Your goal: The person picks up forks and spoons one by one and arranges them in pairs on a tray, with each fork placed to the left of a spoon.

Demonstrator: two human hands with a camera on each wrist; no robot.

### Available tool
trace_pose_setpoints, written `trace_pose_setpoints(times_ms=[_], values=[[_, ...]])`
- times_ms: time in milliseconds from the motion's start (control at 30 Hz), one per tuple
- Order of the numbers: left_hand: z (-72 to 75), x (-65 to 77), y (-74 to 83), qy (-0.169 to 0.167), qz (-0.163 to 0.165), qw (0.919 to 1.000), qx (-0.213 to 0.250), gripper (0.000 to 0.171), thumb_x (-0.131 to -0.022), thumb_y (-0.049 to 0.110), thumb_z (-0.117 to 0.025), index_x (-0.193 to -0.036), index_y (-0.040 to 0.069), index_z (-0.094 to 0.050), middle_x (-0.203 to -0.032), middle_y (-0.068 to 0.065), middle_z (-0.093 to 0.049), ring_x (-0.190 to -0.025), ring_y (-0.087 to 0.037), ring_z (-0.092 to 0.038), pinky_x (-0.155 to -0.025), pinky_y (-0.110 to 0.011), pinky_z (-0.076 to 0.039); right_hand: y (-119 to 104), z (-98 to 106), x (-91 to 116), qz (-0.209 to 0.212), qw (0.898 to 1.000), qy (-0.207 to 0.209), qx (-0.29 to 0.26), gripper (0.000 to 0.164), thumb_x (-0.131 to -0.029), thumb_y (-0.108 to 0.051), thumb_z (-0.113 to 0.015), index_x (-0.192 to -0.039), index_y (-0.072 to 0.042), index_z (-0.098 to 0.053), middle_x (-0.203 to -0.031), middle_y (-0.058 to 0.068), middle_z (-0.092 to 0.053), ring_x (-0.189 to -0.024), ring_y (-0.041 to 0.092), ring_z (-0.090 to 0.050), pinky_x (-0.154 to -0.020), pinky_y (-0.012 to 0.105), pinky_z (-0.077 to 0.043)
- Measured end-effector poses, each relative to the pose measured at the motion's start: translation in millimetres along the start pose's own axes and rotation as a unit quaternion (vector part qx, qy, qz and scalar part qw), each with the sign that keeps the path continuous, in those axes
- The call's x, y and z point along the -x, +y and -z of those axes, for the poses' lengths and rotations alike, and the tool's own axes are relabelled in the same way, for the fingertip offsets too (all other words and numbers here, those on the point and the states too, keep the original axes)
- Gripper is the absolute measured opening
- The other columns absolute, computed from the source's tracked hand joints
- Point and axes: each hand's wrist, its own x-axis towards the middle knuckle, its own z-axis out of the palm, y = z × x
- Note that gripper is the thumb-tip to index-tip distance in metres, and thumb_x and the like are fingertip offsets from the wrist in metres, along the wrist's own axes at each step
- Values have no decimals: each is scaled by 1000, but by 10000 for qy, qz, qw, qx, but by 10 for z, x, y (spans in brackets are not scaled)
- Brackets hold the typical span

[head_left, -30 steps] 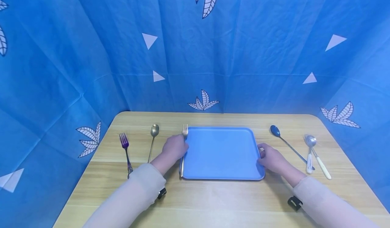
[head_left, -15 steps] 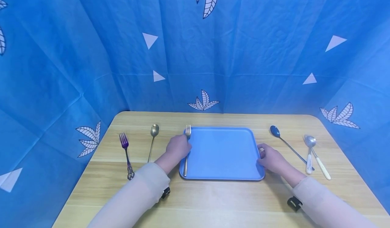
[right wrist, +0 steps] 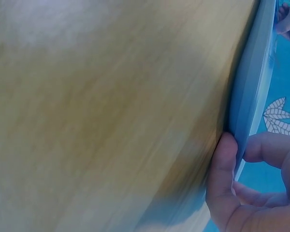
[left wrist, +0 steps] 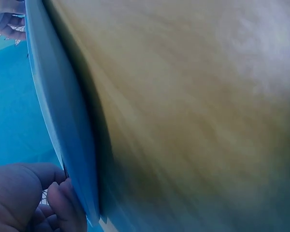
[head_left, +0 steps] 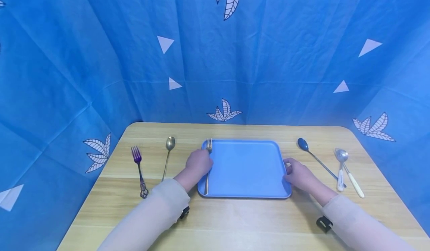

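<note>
Blue rectangular tray (head_left: 248, 169) mid-frame on the wood-grain counter (head_left: 242, 221); metal fork (head_left: 209, 146) over its left side, tines toward the top, contact with tray unclear. Left hand (head_left: 199, 162), left of centre: fingers pinched on the fork's handle. Right hand (head_left: 297, 173), right of centre: thumb and finger clamped on tray's right rim. Tray probably light, stiff plastic, slick face; hold opposite rims. Fork likely light, rigid, slippery; mid-handle pinch suits.
</note>
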Motion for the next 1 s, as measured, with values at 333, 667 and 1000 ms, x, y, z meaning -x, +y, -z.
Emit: trace_pose_setpoints(times_ms=[333,667,1000], values=[[-23,-12,25,-12,95,9998,-181,22,-95,16,-58,-79,3,-64,-62,-6,-55,-51,-16,-55,-44,-27,-44,6,5,-3,56,10000,-17,-3,63,-86,1,-65,-141,13,-37,-101,20,-64,-78,23,-64,-65,35,-56],[-52,-2,67,47,124,9996,-240,20,-96,16,-57,-94,-1,-68,-65,-7,-56,-52,-17,-56,-45,-28,-45,-7,2,6,-17,10000,-30,-59,64,-86,1,-66,-142,12,-36,-104,22,-64,-80,23,-64,-66,36,-57],[-58,53,66,60,74,9998,-155,21,-97,16,-56,-90,-1,-67,-63,-6,-55,-50,-16,-55,-43,-27,-44,1,4,-11,-71,9999,-76,-124,64,-87,1,-66,-143,12,-35,-104,22,-64,-80,24,-65,-66,36,-57]])
